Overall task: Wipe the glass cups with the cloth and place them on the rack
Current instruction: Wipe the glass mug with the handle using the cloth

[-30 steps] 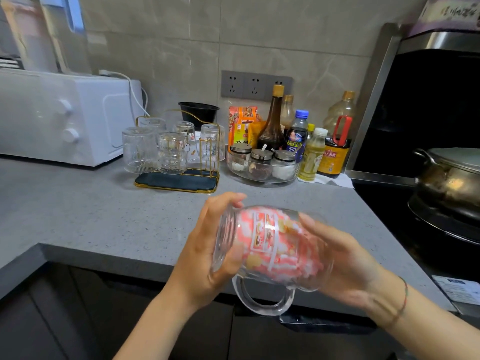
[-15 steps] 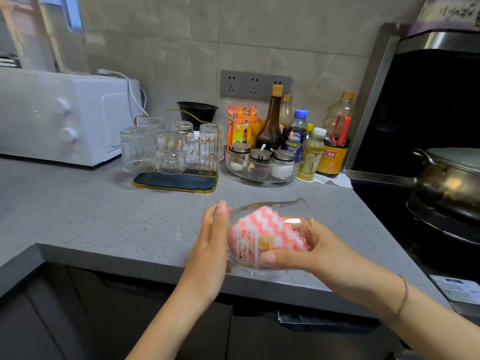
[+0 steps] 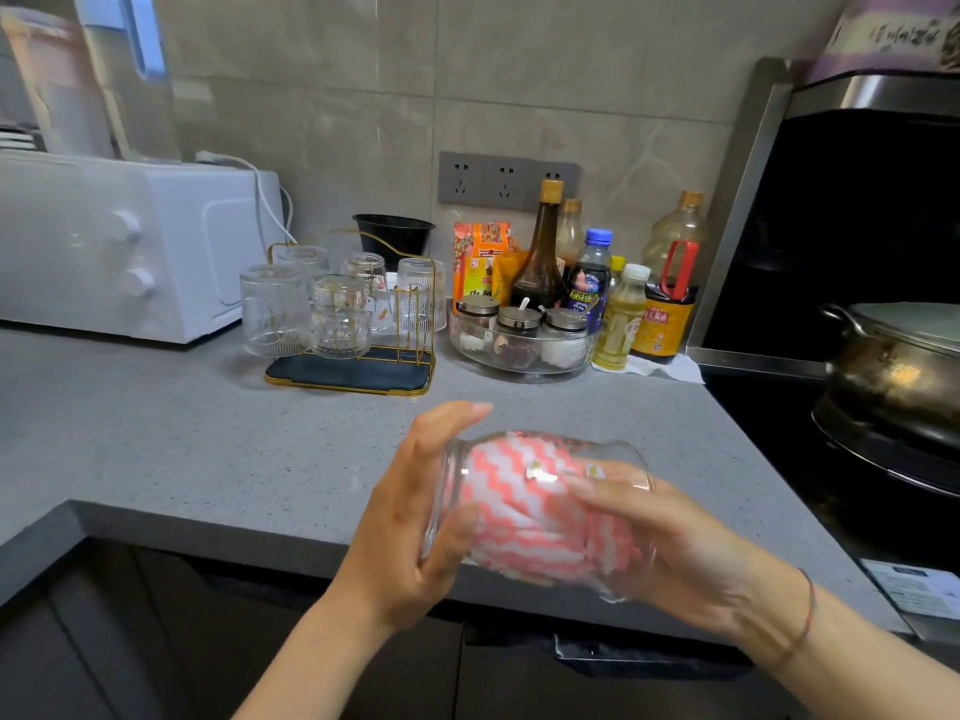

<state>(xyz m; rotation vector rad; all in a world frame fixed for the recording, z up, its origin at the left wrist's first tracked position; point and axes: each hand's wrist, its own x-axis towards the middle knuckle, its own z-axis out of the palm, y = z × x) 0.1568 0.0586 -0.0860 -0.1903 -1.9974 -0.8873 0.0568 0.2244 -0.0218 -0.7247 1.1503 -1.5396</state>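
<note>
Cup: we held the glass cup (image 3: pixel 545 446) over the front edge of the tabletop (image 3: pixel 208 459), left hand (image 3: pixel 410 522) curled round its base.
Wiping: our right hand (image 3: pixel 675 543), blurred, seemingly gripped the cloth (image 3: pixel 519 506) inside.
Done: other cups (image 3: pixel 337 314) stood on the rack (image 3: pixel 353 374) near the back edge.
Left: racking this one.

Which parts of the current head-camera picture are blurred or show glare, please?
Head view: the right hand and the mouth end of the clear glass cup are motion-blurred; same view, the left hand is sharper; a small glare spot sits on the cup over the pink-and-white zigzag cloth, and the steel pot shows a bright highlight.
</note>
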